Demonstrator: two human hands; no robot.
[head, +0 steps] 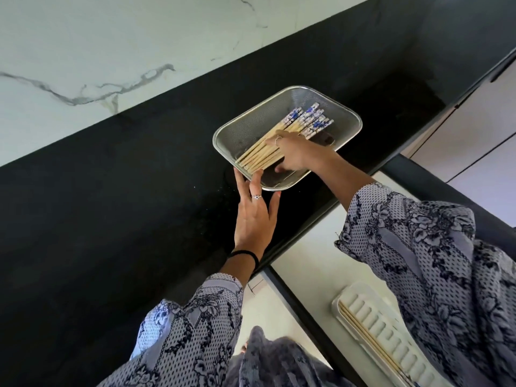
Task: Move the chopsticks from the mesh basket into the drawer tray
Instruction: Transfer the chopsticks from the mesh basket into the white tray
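Note:
A steel mesh basket [245,122] sits on the black counter and holds a bundle of wooden chopsticks [296,127] with blue-and-white patterned ends. My right hand [293,155] reaches into the basket and closes its fingers around the middle of the bundle. My left hand [254,216] lies flat with fingers apart, its fingertips touching the basket's near rim and the chopsticks' plain tips. Below the counter an open drawer holds a white ridged tray [391,333], in which two chopsticks [365,336] lie along the left side.
The black counter [125,191] runs diagonally under a white marbled wall [97,51]. The drawer's dark front edge [301,311] juts out beneath my arms. White cabinet fronts [474,129] stand at the right.

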